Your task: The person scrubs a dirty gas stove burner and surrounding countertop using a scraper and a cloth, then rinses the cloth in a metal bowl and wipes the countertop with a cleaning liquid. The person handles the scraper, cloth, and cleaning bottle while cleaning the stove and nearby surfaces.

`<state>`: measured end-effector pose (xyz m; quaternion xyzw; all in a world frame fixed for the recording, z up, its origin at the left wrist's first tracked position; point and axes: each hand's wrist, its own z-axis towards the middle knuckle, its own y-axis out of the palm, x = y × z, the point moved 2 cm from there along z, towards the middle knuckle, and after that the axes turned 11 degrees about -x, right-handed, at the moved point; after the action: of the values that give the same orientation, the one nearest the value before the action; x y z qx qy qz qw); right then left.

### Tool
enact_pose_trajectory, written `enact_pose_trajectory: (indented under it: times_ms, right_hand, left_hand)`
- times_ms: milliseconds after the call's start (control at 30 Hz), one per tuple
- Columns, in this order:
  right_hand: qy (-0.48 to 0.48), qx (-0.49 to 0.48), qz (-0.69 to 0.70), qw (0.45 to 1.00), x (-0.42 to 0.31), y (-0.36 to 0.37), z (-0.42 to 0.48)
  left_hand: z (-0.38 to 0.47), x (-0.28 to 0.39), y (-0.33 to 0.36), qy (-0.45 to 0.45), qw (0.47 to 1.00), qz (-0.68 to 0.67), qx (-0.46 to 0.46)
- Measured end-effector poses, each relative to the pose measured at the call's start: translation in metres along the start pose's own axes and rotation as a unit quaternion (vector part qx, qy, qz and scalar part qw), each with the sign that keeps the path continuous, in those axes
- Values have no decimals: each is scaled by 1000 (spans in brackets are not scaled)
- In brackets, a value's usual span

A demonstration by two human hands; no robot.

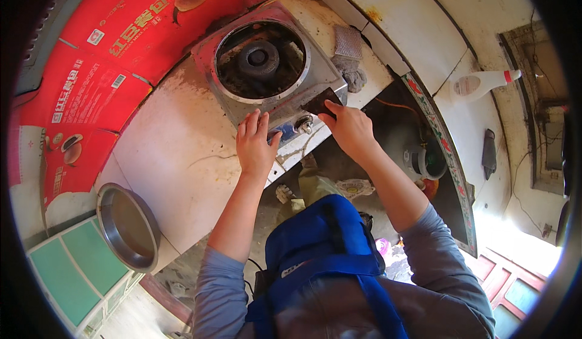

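Observation:
Before me a metal gas stove (pixel 227 105) with a single burner (pixel 258 58) stands on the tiled counter. Its top is stained, and a round metal ring (pixel 291 87) frames the dark, dirty burner well. With thumb and fingers my right hand (pixel 350 127) grips a dark, flat piece (pixel 323 102), held against the stove's front right corner; its material is unclear. My left hand (pixel 254 141) rests on the stove's front edge, fingers spread, holding nothing. Between my hands sits the control knob (pixel 303 124) on the front panel.
A mesh scrubbing pad (pixel 348 41) and a grey cloth (pixel 352 73) lie right of the stove. A metal basin (pixel 150 243) stands at the counter's left end. Red printed cardboard (pixel 136 25) lines the wall. A white spray bottle (pixel 477 85) and a gas cylinder (pixel 416 162) are at right.

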<state>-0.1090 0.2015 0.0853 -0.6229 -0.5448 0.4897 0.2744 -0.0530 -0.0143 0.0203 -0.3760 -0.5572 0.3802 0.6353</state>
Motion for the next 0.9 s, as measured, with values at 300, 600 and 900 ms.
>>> enact_pose_trajectory:
  times_ms: [300, 600, 900]
  right_hand:
    - [-8, -28, -6, 1000, -1, -10, 8]
    - [-56, 54, 103, 992, 32, 20, 13]
    - [-22, 233, 360, 903, 117, 115, -8]
  left_hand:
    - [1, 3, -4, -24, 1000, -10, -2]
    - [7, 10, -2, -16, 1000, -5, 3]
    - [3, 9, -7, 8, 1000, 18, 11]
